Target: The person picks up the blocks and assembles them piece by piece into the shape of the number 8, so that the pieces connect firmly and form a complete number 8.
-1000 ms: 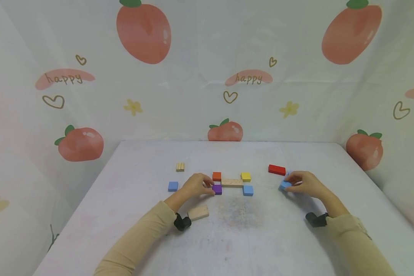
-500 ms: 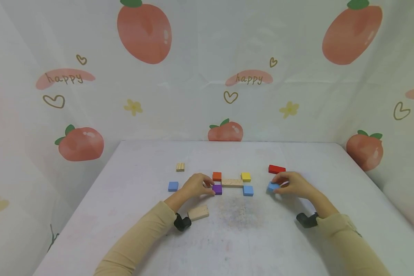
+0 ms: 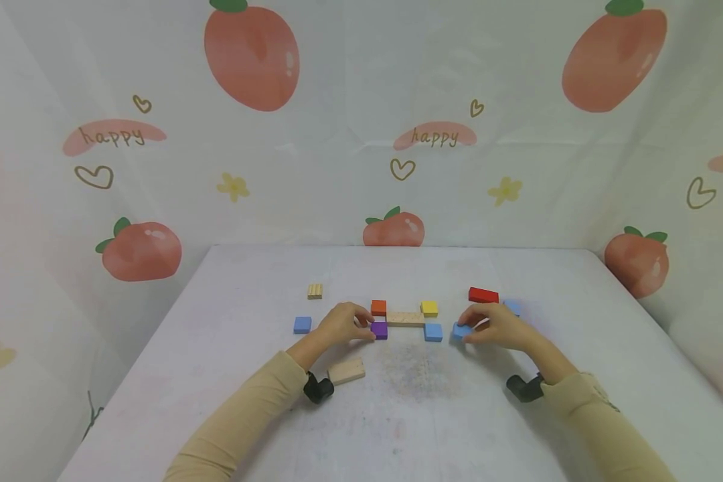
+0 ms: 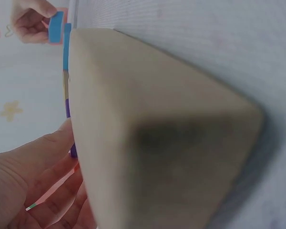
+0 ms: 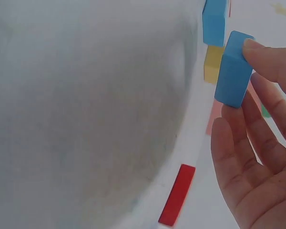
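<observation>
White cloth [image 3: 337, 181] printed with red fruit hangs behind and beside this pale, smudged table [image 3: 458, 428]. Around mid-table, the left hand [image 3: 342, 324] pinches a purple block [image 3: 380, 331]; farther right, the right hand [image 3: 495, 326] holds a blue block [image 5: 232, 74] between thumb and fingers.

Blue block [image 3: 461, 332]: rectangular, plain-faced; pinched in the right grip [image 3: 495, 326], tilted, near but apart from a second blue block [image 3: 433, 333]. Purple block [image 3: 380, 331]: flat on the worktop [image 3: 422, 415], held at its left side by the left grip [image 3: 341, 323], just in front of the orange block [image 3: 378, 308].
</observation>
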### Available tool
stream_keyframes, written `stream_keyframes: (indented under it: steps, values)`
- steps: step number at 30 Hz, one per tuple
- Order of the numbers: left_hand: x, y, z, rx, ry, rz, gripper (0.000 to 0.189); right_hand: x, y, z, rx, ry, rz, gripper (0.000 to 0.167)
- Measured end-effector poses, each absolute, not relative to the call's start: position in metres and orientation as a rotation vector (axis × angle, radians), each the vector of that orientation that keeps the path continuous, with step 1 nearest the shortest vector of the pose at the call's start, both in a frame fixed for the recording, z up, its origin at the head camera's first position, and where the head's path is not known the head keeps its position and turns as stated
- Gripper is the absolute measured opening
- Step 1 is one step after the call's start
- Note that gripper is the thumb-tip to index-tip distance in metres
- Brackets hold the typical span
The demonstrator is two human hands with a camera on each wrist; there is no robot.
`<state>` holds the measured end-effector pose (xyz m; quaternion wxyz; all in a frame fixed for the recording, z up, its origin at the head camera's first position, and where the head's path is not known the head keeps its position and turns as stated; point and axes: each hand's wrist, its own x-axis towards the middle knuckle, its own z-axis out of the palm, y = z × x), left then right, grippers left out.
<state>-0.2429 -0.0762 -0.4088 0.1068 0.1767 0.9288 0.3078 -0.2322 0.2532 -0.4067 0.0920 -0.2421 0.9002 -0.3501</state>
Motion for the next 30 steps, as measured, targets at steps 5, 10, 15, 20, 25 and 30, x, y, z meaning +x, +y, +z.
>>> stream_keyframes:
  steps: [5, 10, 15, 20, 25, 30]
  values:
    - [-0.242, -0.076, -0.408, 0.517, 2.739, 0.903, 0.031, -0.229, 0.249, -0.407, -0.728, 2.657, -1.052, 0.025]
    - [-0.242, -0.076, -0.408, 0.507, 2.735, 0.905, 0.030, -0.228, 0.245, -0.407, -0.739, 2.633, -1.068, 0.025]
    - [-0.242, -0.076, -0.407, 0.511, 2.732, 0.900, 0.031, -0.227, 0.243, -0.406, -0.746, 2.608, -1.080, 0.025]
    - [-0.242, -0.077, -0.407, 0.527, 2.727, 0.893, 0.031, -0.225, 0.239, -0.407, -0.759, 2.611, -1.057, 0.023]
    - [-0.243, -0.077, -0.408, 0.533, 2.721, 0.896, 0.030, -0.222, 0.236, -0.407, -0.766, 2.623, -1.028, 0.023]
    - [-0.242, -0.077, -0.408, 0.516, 2.726, 0.903, 0.029, -0.219, 0.234, -0.408, -0.770, 2.632, -1.008, 0.022]
